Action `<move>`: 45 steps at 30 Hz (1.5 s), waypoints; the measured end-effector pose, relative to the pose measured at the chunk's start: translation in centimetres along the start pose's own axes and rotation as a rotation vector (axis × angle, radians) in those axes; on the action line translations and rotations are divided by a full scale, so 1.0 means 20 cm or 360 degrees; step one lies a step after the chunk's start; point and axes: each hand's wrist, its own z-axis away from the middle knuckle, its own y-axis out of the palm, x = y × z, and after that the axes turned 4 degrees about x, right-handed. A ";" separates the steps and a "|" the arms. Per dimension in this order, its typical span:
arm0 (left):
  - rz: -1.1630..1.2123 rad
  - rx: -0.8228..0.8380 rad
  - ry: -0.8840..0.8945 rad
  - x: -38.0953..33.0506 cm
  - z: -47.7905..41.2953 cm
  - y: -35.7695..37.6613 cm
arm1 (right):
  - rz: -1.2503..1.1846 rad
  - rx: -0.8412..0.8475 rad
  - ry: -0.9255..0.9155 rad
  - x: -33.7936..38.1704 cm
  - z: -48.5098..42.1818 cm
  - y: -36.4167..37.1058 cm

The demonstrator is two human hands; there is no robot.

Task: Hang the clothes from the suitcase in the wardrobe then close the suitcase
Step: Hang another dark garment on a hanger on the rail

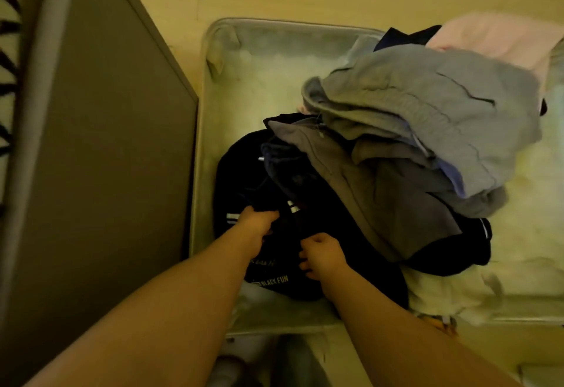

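Pulling black garment (pixel 250 179) lower centre: left hand (pixel 254 219) and right hand (pixel 323 254) fingers curled pinching cloth; lift clear of grey pile (pixel 427 112).

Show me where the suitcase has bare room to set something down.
In the suitcase, bare lining shows in the far left corner, between the left wall and the grey pile. A thin strip lies along the near wall, below the black garment that the left hand and right hand grip. The middle and far right are crowded by that pile.
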 end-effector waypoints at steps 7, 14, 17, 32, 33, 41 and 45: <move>-0.0215 -0.0099 0.0290 -0.08 0.36 -0.03 | -0.0027 0.0128 -0.0133 0.13 0.32 0.03; -0.0683 -0.0030 0.0522 -0.31 0.99 -0.09 | 0.0123 -0.0153 -0.0513 0.42 0.88 -0.05; -0.0836 -0.0005 0.0629 -0.45 1.32 -0.08 | 0.0364 -0.0118 -0.0645 0.56 1.13 -0.10; -0.1273 0.0171 0.1322 -0.99 2.72 0.04 | 0.0445 -0.0309 -0.1044 1.14 2.53 -0.65; -0.1258 0.0169 0.1381 -1.01 2.85 0.06 | 0.0442 -0.0378 -0.1091 1.17 2.65 -0.70; -0.1150 0.0102 0.1721 -1.13 3.52 0.16 | 0.0309 -0.0589 -0.1450 1.31 3.26 -0.89; -0.1061 0.0029 0.1878 -1.15 3.78 0.17 | 0.0322 -0.0629 -0.1575 1.33 3.50 -0.97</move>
